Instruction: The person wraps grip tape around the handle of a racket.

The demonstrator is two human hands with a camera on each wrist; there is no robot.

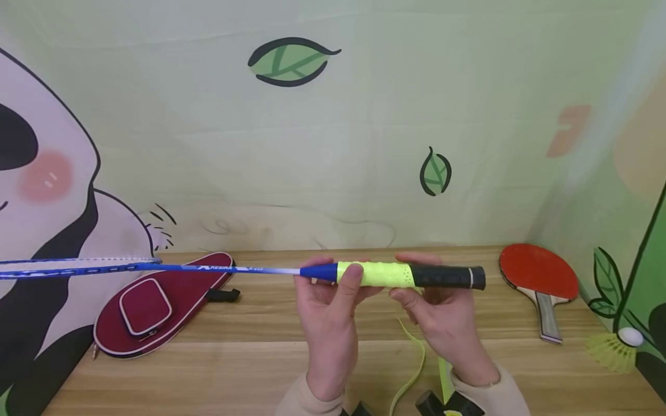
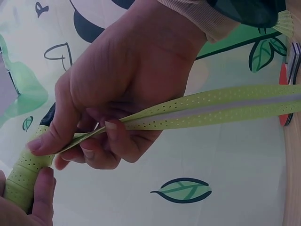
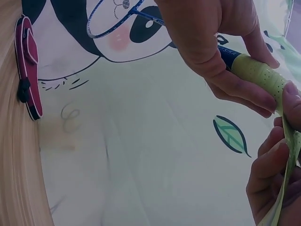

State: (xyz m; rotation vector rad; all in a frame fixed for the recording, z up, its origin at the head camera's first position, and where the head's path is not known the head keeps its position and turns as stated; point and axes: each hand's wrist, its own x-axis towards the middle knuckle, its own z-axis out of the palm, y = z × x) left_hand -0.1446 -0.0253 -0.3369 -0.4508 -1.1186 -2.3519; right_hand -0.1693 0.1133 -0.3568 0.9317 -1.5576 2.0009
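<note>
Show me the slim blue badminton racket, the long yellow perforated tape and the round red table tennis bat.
Slim blue badminton racket point(image 1: 255, 270), head view: on its shaft.
Long yellow perforated tape point(image 2: 202, 100), left wrist view: on its unwrapped stretch.
Round red table tennis bat point(image 1: 541, 270), head view: on its face.

Two hands point(image 1: 331, 323); one each: racket point(image 1: 267, 270), paddle point(image 1: 540, 274), case point(image 1: 183, 294), shuttlecock point(image 1: 615, 351).

The blue racket shaft point(image 1: 229, 269) carries white lettering point(image 1: 222, 268), apparently "KESIRA"; smaller characters point(image 1: 255, 270) toward the handle point(image 1: 376, 275) are unreadable.
</note>
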